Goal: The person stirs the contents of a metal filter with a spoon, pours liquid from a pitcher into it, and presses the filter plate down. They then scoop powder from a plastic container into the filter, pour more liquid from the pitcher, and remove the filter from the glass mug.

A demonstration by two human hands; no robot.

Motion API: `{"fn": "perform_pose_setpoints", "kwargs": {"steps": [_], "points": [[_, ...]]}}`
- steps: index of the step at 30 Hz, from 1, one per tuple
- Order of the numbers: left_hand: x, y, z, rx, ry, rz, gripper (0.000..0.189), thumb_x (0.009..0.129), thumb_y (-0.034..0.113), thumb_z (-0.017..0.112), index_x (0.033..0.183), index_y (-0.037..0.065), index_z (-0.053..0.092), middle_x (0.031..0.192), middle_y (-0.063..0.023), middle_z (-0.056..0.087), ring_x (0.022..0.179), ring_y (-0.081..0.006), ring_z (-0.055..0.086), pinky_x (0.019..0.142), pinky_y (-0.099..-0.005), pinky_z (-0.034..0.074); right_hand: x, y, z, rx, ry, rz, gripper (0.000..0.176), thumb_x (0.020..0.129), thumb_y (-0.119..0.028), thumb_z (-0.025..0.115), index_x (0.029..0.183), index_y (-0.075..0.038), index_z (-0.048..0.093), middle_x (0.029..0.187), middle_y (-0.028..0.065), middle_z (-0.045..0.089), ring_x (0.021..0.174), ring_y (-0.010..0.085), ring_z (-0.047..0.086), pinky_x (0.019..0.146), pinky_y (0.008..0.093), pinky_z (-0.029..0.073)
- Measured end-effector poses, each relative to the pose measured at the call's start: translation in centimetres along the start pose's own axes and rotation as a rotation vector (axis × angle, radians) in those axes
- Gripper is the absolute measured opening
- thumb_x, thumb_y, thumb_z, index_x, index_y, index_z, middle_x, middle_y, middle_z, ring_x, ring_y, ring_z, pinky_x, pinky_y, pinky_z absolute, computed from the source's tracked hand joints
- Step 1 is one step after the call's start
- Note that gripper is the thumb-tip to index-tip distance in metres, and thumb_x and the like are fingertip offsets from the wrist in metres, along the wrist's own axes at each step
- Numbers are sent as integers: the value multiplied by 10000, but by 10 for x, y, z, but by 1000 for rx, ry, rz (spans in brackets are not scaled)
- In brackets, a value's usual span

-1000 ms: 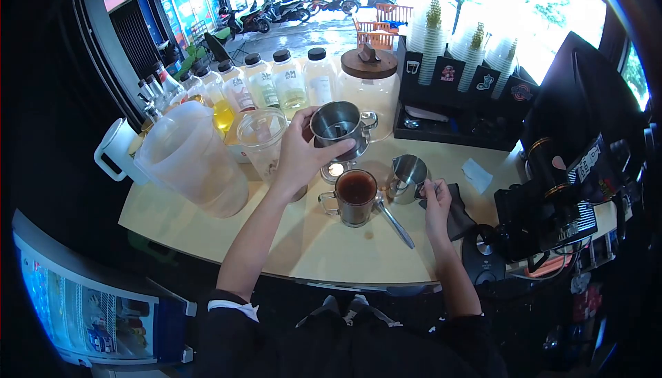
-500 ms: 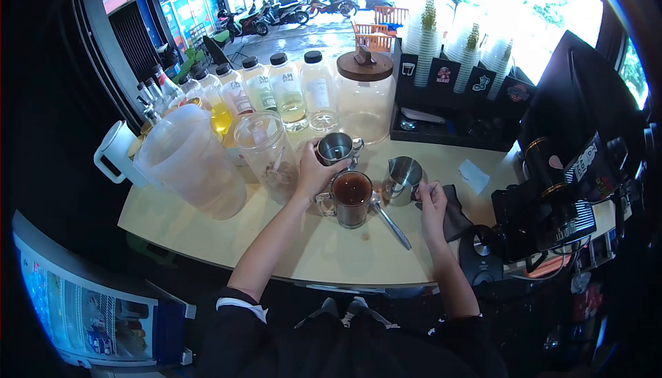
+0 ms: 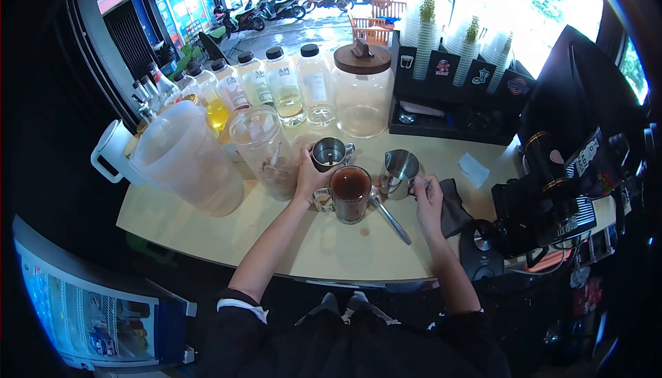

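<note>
My left hand point(image 3: 307, 177) is wrapped around a small metal cup point(image 3: 329, 152), held just behind a glass mug. The clear mug point(image 3: 350, 195) stands upright on the counter, filled with reddish-brown liquid, its handle pointing left. To its right is a steel milk pitcher point(image 3: 398, 171) with its spout toward the back left. The fingers of my right hand point(image 3: 429, 197) are closed on the pitcher's handle, which they partly hide. A long-handled metal spoon point(image 3: 392, 221) lies between mug and pitcher. Near my left wrist stands a clear plastic jar point(image 3: 265, 147) with brown contents low down.
A large translucent pitcher point(image 3: 183, 164) stands at the left of the wooden counter point(image 3: 289, 247). Behind are several capped bottles point(image 3: 286, 88), a wooden-lidded jar point(image 3: 362, 95) and a black cup holder point(image 3: 448, 119). Right lie a dark cloth point(image 3: 455, 209) and a coffee machine point(image 3: 552, 192).
The metal cup in my left hand has come slightly lower and nearer to me. My right hand stays at the pitcher's handle. The whole view has shifted a little.
</note>
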State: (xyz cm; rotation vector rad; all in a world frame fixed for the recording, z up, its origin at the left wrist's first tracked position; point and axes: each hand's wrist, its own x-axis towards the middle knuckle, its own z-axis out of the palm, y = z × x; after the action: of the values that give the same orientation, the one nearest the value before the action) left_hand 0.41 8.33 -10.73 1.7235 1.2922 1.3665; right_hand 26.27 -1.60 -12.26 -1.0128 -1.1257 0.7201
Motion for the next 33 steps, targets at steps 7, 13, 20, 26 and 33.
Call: {"fn": "perform_pose_setpoints", "kwargs": {"steps": [7,13,20,26,33], "points": [[-19,-22,-12,-75,-26,148,704,805,171,678,1368,-46,315,1328,-216,468,1236,-269,479,1028,-346,380,0,2,-4,-208,34,-34,229,966,-230,533,857,-31,500,698,-4,485,667,68,448,608,230,378],[-64,22,-45,-325,-121,-47,468,937,23,418,1389,-41,318,1421,-204,380,1355,-267,337,1123,-352,241,3,-26,-6,-373,99,-124,196,961,-183,501,959,12,524,875,107,538,800,204,547,742,302,438],[-99,53,-55,-425,-103,5,452,961,94,447,1385,-16,332,1431,-176,374,1358,-256,333,1120,-382,246,-25,-62,-39,-1011,118,-273,274,840,-127,598,1078,-5,537,1102,162,527,1036,331,516,880,435,417],[-109,59,-47,-341,-119,80,474,931,138,518,1363,6,373,1403,-159,408,1323,-243,377,1069,-385,308,-59,-53,-38,-1448,33,-99,346,788,-138,645,1102,-23,554,1098,163,538,1044,333,519,875,428,430],[-117,61,-51,-351,-87,171,516,899,146,571,1362,20,381,1391,-136,409,1294,-243,394,1046,-392,336,-87,-62,-20,-1359,54,-22,289,780,-98,632,1055,-41,563,1024,149,561,978,335,539,832,427,449]]}}
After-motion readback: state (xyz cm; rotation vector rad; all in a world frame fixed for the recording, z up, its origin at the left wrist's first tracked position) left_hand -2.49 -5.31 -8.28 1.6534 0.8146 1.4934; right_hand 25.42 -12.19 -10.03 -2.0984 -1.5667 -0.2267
